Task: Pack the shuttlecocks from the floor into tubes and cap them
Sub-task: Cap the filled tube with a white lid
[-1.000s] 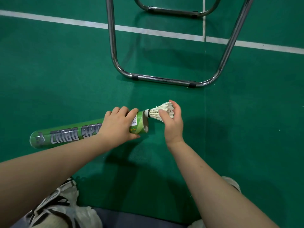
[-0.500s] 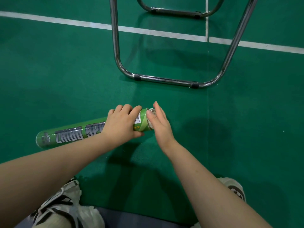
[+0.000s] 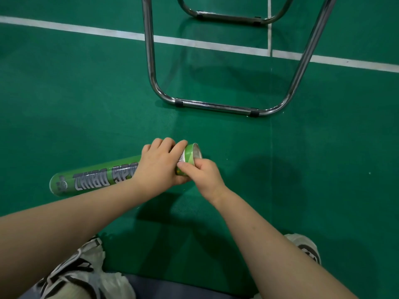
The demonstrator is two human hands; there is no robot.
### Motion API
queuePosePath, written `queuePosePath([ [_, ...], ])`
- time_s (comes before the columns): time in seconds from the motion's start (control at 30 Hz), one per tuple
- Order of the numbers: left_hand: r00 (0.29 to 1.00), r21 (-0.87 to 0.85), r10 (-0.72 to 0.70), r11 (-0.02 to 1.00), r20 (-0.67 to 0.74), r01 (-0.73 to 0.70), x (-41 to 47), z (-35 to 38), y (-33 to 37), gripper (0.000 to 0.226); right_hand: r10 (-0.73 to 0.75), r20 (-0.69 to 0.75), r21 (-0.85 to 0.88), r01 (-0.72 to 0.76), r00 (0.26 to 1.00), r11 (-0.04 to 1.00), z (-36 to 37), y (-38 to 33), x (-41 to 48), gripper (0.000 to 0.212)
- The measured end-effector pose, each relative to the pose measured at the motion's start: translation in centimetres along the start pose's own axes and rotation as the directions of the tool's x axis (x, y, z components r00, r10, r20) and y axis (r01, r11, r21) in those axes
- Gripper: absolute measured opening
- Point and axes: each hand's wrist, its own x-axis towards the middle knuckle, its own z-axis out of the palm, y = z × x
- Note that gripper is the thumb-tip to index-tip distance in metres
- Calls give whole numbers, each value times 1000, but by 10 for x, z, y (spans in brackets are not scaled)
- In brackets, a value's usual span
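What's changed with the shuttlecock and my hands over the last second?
The shuttlecock that the right hand held at the mouth of the green tube a second ago has gone inside and no longer shows. The right hand let go of it and moved onto the tube's open end, fingers now pinching the rim. The left hand has kept its grip near that end, and the tube still lies sideways by the chair frame.

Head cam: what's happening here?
A person crouches on a green court floor, packing shuttlecocks. The left hand grips a green tube near its open end, holding it roughly level. The right hand pinches the tube's rim. No shuttlecock or cap is visible now. A metal chair frame stands just beyond.
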Motion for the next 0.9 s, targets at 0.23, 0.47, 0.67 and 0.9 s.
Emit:
queuePosePath([
  [0.23,999,-48,-35,998,-19,34,0,-7,-4,82,24,155,-114,-7,988,993,-5,-21,1,20],
  [0.47,991,-174,-110,980,-81,95,24,-54,-6,82,-292,-26,-407,257,956,877,-5,-68,0,30],
  [0.67,985,-345,-161,930,-70,127,51,-112,-6,72,-630,-222,-399,520,744,755,-5,-112,5,28],
  [0.9,951,-487,-261,860,-165,152,53,-164,-9,52,-760,-258,-437,629,597,642,-1,-166,1,21],
])
